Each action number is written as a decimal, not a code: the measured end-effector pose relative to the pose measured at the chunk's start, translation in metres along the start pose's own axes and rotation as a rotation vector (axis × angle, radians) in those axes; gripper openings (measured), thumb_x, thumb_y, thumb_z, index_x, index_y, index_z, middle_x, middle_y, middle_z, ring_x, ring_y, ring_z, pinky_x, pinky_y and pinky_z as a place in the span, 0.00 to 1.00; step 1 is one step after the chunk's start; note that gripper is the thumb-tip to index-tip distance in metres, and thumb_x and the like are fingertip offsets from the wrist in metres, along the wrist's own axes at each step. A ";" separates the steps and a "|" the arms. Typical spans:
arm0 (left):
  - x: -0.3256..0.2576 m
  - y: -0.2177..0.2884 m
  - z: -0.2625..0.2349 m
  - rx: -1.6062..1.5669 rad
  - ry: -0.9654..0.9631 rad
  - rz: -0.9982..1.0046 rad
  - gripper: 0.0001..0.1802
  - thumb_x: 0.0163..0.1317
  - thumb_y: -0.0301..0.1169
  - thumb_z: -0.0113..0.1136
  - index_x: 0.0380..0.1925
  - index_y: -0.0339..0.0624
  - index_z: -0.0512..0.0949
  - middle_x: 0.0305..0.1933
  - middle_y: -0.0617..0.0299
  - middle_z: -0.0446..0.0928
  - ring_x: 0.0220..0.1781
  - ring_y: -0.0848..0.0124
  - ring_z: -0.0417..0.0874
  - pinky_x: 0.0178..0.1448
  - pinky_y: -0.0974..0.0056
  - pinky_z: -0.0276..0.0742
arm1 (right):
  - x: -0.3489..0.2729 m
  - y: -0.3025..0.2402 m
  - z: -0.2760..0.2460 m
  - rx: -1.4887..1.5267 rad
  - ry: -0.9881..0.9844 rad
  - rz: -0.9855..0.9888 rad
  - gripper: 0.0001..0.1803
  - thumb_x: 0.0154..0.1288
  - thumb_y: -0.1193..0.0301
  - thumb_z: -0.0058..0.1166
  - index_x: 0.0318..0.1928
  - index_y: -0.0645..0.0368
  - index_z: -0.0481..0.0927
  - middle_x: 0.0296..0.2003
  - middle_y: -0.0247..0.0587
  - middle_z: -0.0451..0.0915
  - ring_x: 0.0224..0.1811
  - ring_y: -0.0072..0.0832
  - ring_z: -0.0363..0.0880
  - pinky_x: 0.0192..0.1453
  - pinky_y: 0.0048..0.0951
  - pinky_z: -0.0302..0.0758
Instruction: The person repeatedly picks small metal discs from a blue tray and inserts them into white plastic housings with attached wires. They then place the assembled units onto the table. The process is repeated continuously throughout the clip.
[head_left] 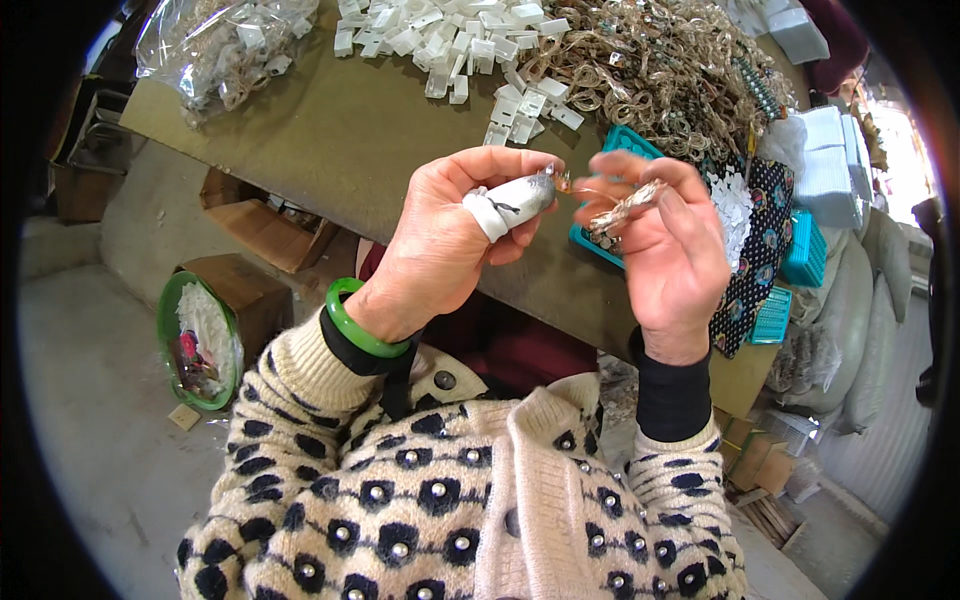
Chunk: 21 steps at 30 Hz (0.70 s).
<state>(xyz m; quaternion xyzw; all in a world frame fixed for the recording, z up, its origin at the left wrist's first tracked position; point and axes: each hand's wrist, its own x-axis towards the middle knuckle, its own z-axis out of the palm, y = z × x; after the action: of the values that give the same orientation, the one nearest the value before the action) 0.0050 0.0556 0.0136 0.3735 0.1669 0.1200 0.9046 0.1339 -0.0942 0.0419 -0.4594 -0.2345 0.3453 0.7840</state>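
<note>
Above the table's near edge, my left hand (430,235) pinches the small shiny end (562,183) of a thin clear-brown cord between thumb and forefinger. A white wrap with a greyed tip (515,205) covers its forefinger, and a green bangle (366,322) circles that wrist. Opposite it, my right hand (682,255) is palm up, its fingers curled around a bundled cord (628,208) of the same pale brown. A thin strand runs between the two hands. The right fingertips are slightly blurred, and what the small end piece is cannot be made out.
The olive table (290,150) bears a heap of white plastic pieces (455,45), a pile of coiled cords (660,70) and a clear bag (225,55). Teal baskets (803,250) and white box stacks (830,160) stand right. A green basin (170,345) sits on the floor at left.
</note>
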 end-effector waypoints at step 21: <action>-0.019 -0.017 0.012 0.097 -0.074 0.045 0.10 0.67 0.28 0.59 0.46 0.38 0.78 0.34 0.60 0.81 0.27 0.79 0.78 0.23 0.77 0.67 | -0.030 0.010 0.018 -0.942 0.107 -0.248 0.06 0.63 0.81 0.58 0.41 0.63 0.80 0.30 0.37 0.81 0.29 0.23 0.79 0.34 0.23 0.75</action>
<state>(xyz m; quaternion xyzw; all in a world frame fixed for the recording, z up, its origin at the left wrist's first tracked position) -0.0057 0.0300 0.0139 0.4246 0.1303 0.1183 0.8881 0.0983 -0.1037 0.0398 -0.7498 -0.3775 0.0816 0.5373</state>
